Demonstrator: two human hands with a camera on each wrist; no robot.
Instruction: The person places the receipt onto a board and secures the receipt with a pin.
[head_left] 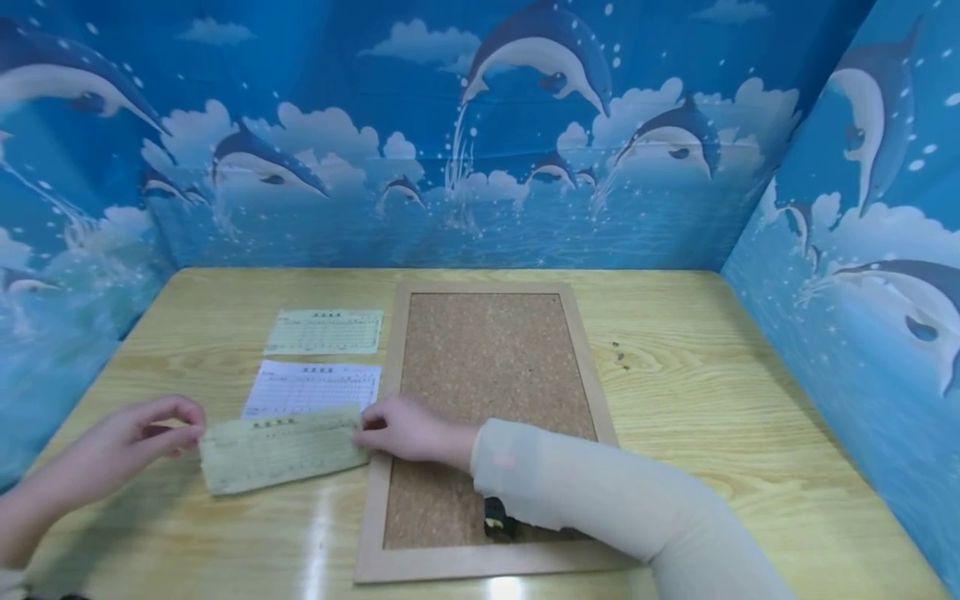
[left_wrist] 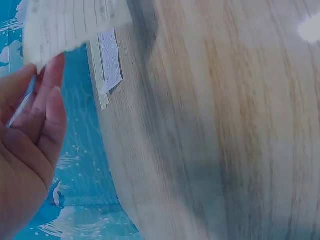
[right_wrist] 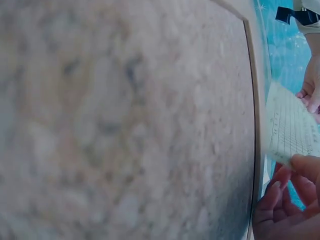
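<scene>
Wood-grain table (head_left: 675, 400), left hand (head_left: 120, 446) and right hand (head_left: 411, 428), each grip pinching one yellowish slip (head_left: 281, 458), print (head_left: 276, 424) illegible, white form (head_left: 311, 389) partly hidden

A pale yellow-green paper slip (head_left: 281, 454), oblong and printed with ruled lines and a dark heading along its far edge, is held by both hands. Its left end is pinched at the far corner by the left hand (head_left: 146, 437), and its right end is gripped by the right hand (head_left: 408, 427). The sheet is lifted above the bench (head_left: 675, 350), slanted so that its right end lies farther than its left. In the head view, the near edge of a white slip (head_left: 311, 387) is covered by it.
</scene>
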